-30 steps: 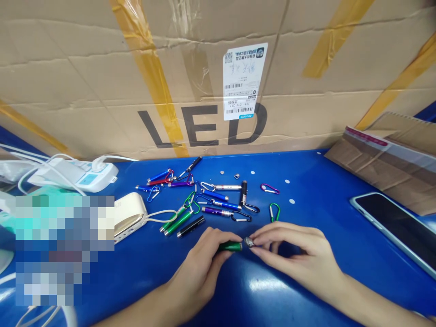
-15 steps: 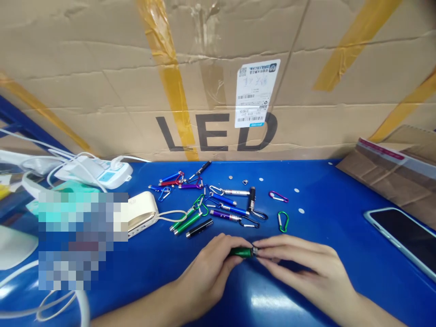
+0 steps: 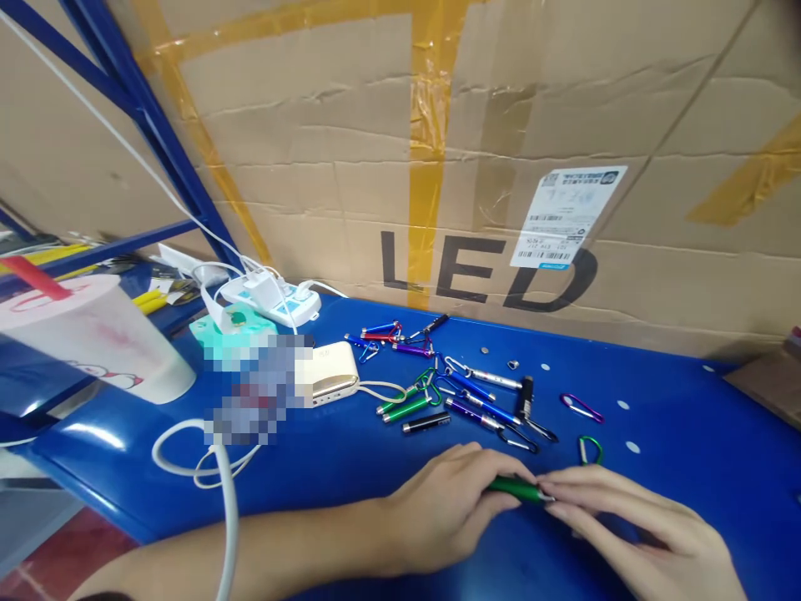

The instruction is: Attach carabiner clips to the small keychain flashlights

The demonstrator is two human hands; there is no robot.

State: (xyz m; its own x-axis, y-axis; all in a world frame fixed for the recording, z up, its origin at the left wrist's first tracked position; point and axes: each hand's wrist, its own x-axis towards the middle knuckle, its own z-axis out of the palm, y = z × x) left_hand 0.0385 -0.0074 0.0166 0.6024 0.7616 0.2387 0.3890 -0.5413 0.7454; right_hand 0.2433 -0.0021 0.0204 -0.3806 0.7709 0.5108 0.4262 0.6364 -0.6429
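My left hand [image 3: 454,509] is closed round a small green metal keychain flashlight [image 3: 521,490], its body partly covered by the fingers. At the silvery right end, the fingertips of my right hand [image 3: 644,522] pinch together; what exactly they grip there is hidden. Just beyond the hands lie a loose green carabiner [image 3: 590,451] and a purple carabiner [image 3: 581,408]. A black flashlight [image 3: 426,422] without a clip rests left of a purple flashlight [image 3: 474,413] that has a black carabiner. Several more coloured flashlights, many with carabiners, are scattered behind, among them a silver one [image 3: 494,378].
A cream power bank [image 3: 335,373] with a strap loop and a white power strip [image 3: 294,302] stand to the left. Further left is a drink cup [image 3: 106,342] with a red straw. A white cable [image 3: 226,509] crosses before my left forearm. A large cardboard box [image 3: 350,167] walls the back.
The view has swung left, so the table's things sit further right and the cup has come into sight. Both hands stay on the green flashlight, with more of its body showing.
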